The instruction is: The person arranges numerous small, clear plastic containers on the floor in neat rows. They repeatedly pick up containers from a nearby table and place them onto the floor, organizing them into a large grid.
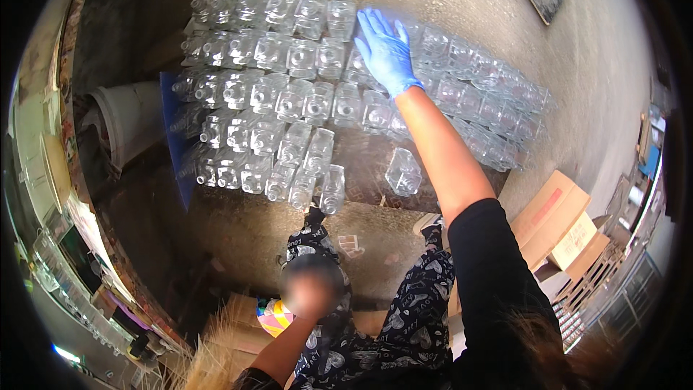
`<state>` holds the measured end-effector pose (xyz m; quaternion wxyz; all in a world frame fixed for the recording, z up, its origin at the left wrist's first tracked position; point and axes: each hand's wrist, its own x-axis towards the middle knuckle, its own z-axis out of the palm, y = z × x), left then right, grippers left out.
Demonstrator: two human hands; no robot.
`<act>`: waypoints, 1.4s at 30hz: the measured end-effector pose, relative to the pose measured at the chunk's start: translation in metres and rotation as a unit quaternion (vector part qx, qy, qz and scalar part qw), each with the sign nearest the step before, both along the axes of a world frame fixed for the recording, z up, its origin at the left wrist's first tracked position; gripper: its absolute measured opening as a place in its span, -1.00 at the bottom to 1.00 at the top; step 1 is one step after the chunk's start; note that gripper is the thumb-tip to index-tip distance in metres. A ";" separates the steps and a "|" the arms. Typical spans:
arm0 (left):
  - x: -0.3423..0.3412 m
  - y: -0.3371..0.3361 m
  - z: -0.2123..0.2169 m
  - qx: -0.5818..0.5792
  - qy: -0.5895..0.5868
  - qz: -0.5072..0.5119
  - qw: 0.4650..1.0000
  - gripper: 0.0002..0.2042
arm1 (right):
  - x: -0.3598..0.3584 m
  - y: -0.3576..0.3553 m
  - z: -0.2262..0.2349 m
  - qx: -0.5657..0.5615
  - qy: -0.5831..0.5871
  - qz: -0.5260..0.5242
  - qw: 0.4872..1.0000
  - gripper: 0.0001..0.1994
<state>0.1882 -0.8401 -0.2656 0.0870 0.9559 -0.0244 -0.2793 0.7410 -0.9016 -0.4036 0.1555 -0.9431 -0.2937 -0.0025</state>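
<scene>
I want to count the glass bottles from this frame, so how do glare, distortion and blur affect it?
Head view: fisheye bends the bottle rows toward the dark rim; bright light glints off the clear glass, merging outlines, worst in the far rows right of the blue-gloved right hand; the left hand is a blurred patch; the lone bottle reads clearly.

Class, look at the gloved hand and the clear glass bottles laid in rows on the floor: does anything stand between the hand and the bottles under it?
Nothing visible does. The right hand in its blue glove lies spread directly over the glass bottles.
</scene>
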 end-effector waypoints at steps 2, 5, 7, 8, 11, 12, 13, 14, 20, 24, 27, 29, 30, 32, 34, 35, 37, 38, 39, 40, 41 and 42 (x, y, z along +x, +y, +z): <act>0.007 0.004 0.003 -0.006 0.001 0.018 1.000 -0.68 | 0.010 0.028 -0.009 -0.004 -0.018 -0.004 1.000 -0.47; -0.016 0.006 -0.010 -0.030 0.109 0.214 0.970 -0.76 | 0.019 0.052 -0.019 -0.054 0.026 0.009 0.998 -0.47; -0.030 0.007 -0.016 -0.028 0.115 0.244 0.963 -0.79 | 0.015 0.062 -0.019 -0.062 0.020 -0.007 0.998 -0.47; -0.032 0.009 -0.017 -0.030 0.118 0.258 0.959 -0.80 | 0.012 0.067 -0.019 -0.068 0.017 -0.015 0.997 -0.47; -0.030 0.017 -0.015 -0.031 0.116 0.259 0.959 -0.78 | 0.007 0.094 -0.013 -0.027 0.002 0.011 1.000 -0.47; -0.028 0.019 -0.015 -0.027 0.108 0.257 0.960 -0.77 | 0.006 0.108 -0.012 -0.017 0.003 0.023 1.000 -0.48; -0.026 0.023 -0.015 -0.043 0.089 0.241 0.965 -0.76 | 0.008 0.126 -0.013 0.004 -0.002 0.038 0.999 -0.47; -0.025 0.028 -0.015 -0.059 0.070 0.225 0.970 -0.74 | 0.010 0.141 -0.014 0.003 -0.012 0.046 0.999 -0.47; 0.053 0.068 0.029 -0.088 0.189 0.360 0.909 -0.77 | 0.018 0.186 -0.030 -0.045 0.028 0.053 0.997 -0.46; 0.048 0.078 0.027 -0.094 0.190 0.374 0.903 -0.77 | 0.005 0.211 -0.028 -0.053 -0.004 0.042 0.998 -0.46; 0.047 0.086 0.025 -0.103 0.196 0.377 0.899 -0.77 | 0.008 0.250 -0.024 -0.019 -0.013 0.087 0.996 -0.46; 0.045 0.089 0.025 -0.104 0.201 0.379 0.897 -0.76 | 0.012 0.282 -0.028 -0.017 -0.026 0.109 0.994 -0.44; 0.043 0.090 0.025 -0.106 0.201 0.378 0.897 -0.76 | 0.014 0.295 -0.028 -0.042 -0.022 0.108 0.993 -0.44; 0.058 0.099 0.031 -0.116 0.211 0.373 0.896 -0.76 | 0.019 0.314 -0.033 -0.093 -0.013 0.107 0.990 -0.43; 0.082 0.111 0.046 -0.129 0.226 0.366 0.893 -0.75 | 0.022 0.317 -0.038 -0.134 0.033 0.104 0.985 -0.43; 0.088 0.117 0.052 -0.133 0.231 0.366 0.891 -0.75 | 0.019 0.318 -0.040 -0.135 0.037 0.099 0.985 -0.44; 0.087 0.119 0.054 -0.134 0.226 0.374 0.889 -0.75 | 0.016 0.319 -0.042 -0.140 0.036 0.096 0.985 -0.45; 0.086 0.119 0.053 -0.134 0.222 0.378 0.889 -0.74 | 0.017 0.320 -0.041 -0.133 0.029 0.102 0.985 -0.45; 0.081 0.116 0.050 -0.131 0.215 0.382 0.889 -0.74 | 0.019 0.319 -0.041 -0.127 0.021 0.108 0.986 -0.46; 0.081 0.115 0.049 -0.130 0.213 0.384 0.889 -0.74 | 0.020 0.319 -0.041 -0.120 0.013 0.113 0.986 -0.46; 0.081 0.115 0.050 -0.130 0.210 0.386 0.889 -0.74 | 0.021 0.318 -0.042 -0.123 0.010 0.112 0.986 -0.46; 0.081 0.115 0.050 -0.132 0.213 0.387 0.888 -0.74 | 0.021 0.317 -0.043 -0.126 0.007 0.110 0.986 -0.46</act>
